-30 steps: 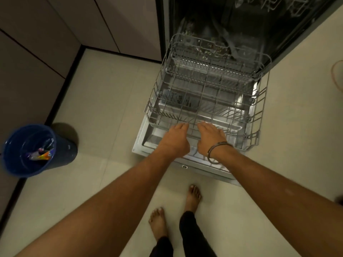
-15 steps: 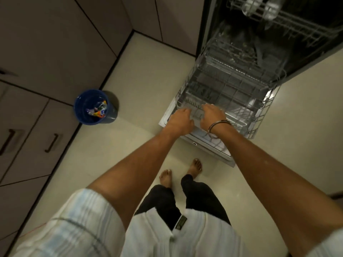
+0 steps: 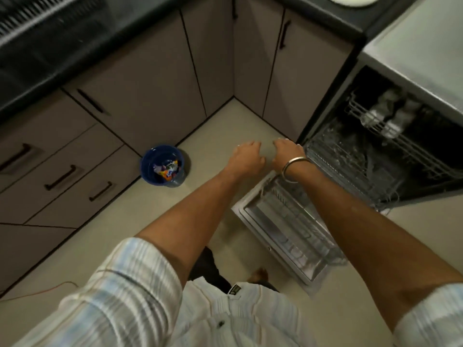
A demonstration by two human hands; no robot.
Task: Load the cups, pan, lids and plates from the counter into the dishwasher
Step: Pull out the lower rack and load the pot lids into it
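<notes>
Dishwasher stands open at right, lower rack out over its door. Above the rack's far-left corner both arms reach forward, left hand and right hand loosely curled, holding nothing.

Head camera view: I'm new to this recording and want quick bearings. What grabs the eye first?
Two bare hands, left hand and right hand, reach forward side by side, holding nothing. Right of them the dishwasher stands open, its lower rack out over the dropped door. A blue bin with bright wrappers sits on the floor by the corner cabinets.
</notes>
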